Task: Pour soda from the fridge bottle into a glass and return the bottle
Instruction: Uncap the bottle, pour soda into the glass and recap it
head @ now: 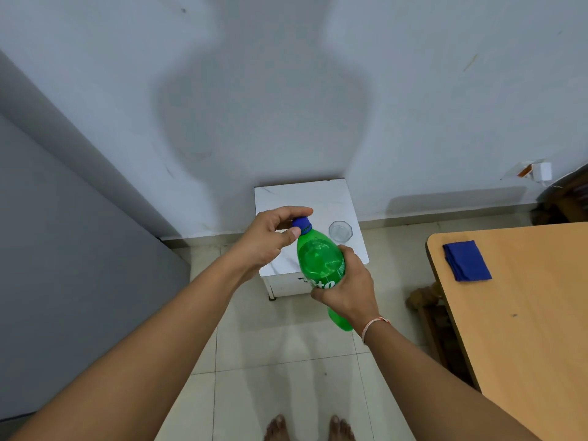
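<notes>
A green soda bottle (pixel 321 262) with a blue cap (pixel 301 224) is held tilted in the air above the near edge of a small white table (pixel 305 198). My right hand (pixel 348 288) is wrapped around the bottle's lower body. The fingers and thumb of my left hand (pixel 270 237) pinch the blue cap, which sits on the bottle's neck. An empty clear glass (pixel 340 231) stands upright on the white table, just right of the bottle's neck and apart from it.
A grey fridge side (pixel 63 265) fills the left. At the right is a wooden table (pixel 525 313) bearing a folded blue cloth (pixel 466 261). A white wall stands behind the small table. Below are a tiled floor and my bare feet (pixel 308 428).
</notes>
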